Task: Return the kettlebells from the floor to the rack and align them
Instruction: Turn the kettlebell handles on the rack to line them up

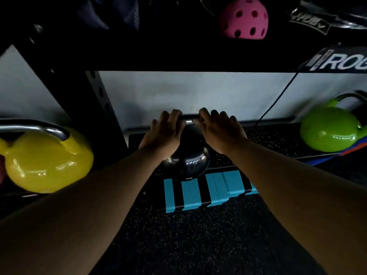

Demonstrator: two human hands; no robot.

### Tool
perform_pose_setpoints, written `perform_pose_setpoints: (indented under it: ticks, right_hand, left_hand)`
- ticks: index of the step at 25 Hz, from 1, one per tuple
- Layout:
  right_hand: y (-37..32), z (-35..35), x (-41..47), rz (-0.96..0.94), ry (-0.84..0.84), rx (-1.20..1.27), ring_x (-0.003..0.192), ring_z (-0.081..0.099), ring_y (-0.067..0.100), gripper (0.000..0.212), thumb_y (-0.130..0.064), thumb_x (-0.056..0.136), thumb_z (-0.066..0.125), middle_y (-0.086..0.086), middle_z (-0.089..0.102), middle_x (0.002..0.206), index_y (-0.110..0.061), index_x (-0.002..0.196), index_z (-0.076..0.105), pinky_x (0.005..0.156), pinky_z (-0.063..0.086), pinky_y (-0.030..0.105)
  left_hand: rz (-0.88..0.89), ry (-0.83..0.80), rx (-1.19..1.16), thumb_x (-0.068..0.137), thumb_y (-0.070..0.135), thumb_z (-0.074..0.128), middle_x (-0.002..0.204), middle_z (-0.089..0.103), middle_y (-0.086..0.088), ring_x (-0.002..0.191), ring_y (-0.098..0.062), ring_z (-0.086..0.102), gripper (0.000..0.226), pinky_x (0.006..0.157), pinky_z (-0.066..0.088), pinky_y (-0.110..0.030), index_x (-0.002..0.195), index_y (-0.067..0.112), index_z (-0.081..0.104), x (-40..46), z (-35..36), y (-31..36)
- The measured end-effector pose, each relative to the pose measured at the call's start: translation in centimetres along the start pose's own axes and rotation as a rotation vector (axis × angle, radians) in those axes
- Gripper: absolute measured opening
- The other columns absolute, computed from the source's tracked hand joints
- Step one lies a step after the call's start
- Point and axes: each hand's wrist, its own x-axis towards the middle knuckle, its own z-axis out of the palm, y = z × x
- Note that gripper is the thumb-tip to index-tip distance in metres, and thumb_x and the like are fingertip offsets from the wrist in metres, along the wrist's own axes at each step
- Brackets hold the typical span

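Low rack shelf (278, 139) | left hand (164, 132), right hand (220, 130) both wrapped on black kettlebell (188, 161) handle | step: seating it | next: square with green kettlebell (327, 130)

glossy black kettlebell (186, 159) upright on rack shelf (278, 139)

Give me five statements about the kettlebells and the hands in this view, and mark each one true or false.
1. Both hands, left hand and right hand, are on the steel handle of the glossy black kettlebell. True.
2. The black kettlebell is marked 4KG. True.
3. The glossy yellow kettlebell sits to the right of the black one. False: it is on the left; the lime green kettlebell is on the right.
4. The pink perforated ball lies on the floor. False: it sits above, on the upper shelf.
5. The black kettlebell touches the green one. False: they are well apart.
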Motion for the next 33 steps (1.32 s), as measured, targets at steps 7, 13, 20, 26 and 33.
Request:
perform_pose_setpoints:
  ticks: [7, 13, 20, 26, 33]
  right_hand:
    - [1.8, 1.1, 1.4, 0.025, -0.039, 0.54, 0.073, 0.061, 0.027, 0.05, -0.062, 0.094, 0.033, 0.012, 0.061, 0.091, -0.017, 0.112, 0.041, 0.057, 0.047, 0.032]
    - [-0.2, 2.2, 0.6, 0.214, -0.117, 0.97, 0.054, 0.061, 0.01, 0.041, -0.062, 0.091, 0.045, 0.003, 0.066, 0.075, -0.021, 0.095, 0.049, 0.045, 0.039, 0.023]
    - [-2.9, 2.1, 0.0, 0.407, -0.058, 1.464, 0.071, 0.056, 0.005, 0.042, -0.042, 0.105, 0.025, 0.0, 0.053, 0.112, -0.035, 0.143, 0.041, 0.051, 0.042, 0.009]
    - [-6.3, 1.6, -0.3, 0.408, -0.094, 1.643, 0.085, 0.052, -0.004, 0.048, -0.032, 0.106, 0.028, 0.002, 0.043, 0.138, -0.033, 0.153, 0.02, 0.085, 0.05, 0.018]
    - [-6.9, 2.1, 0.9, 0.446, -0.139, 1.842, 0.089, 0.06, -0.003, 0.045, -0.036, 0.106, 0.027, 0.006, 0.047, 0.148, -0.037, 0.15, 0.028, 0.06, 0.051, 0.012]
  left_hand:
    - [-0.133, 0.038, -0.014, 0.096, 0.047, 0.019, 0.147, 0.033, -0.011, 0.137, -0.036, 0.019, 0.047, 0.101, 0.029, -0.05, 0.131, 0.026, 0.043, 1.7, 1.6, 1.5]
    - [-0.336, -0.033, -0.439, 0.103, 0.04, 0.03, 0.161, 0.006, -0.017, 0.142, -0.043, 0.015, 0.055, 0.106, 0.027, -0.046, 0.152, 0.023, 0.012, 4.6, 1.6, 1.8]
    - [-0.433, -0.035, -0.657, 0.1, 0.05, 0.029, 0.161, 0.016, -0.011, 0.14, -0.032, 0.03, 0.061, 0.113, 0.028, -0.049, 0.153, 0.032, 0.004, 6.2, 1.6, 0.8]
    - [-0.362, -0.081, -0.677, 0.101, 0.049, 0.02, 0.163, 0.006, -0.004, 0.146, -0.026, 0.013, 0.055, 0.114, 0.015, -0.04, 0.152, 0.038, 0.0, 6.8, 1.1, 0.1]
    - [-0.352, -0.051, -0.897, 0.101, 0.051, 0.012, 0.162, 0.002, -0.011, 0.146, -0.032, 0.012, 0.055, 0.118, 0.017, -0.05, 0.152, 0.038, -0.002, 5.4, 1.7, 0.9]
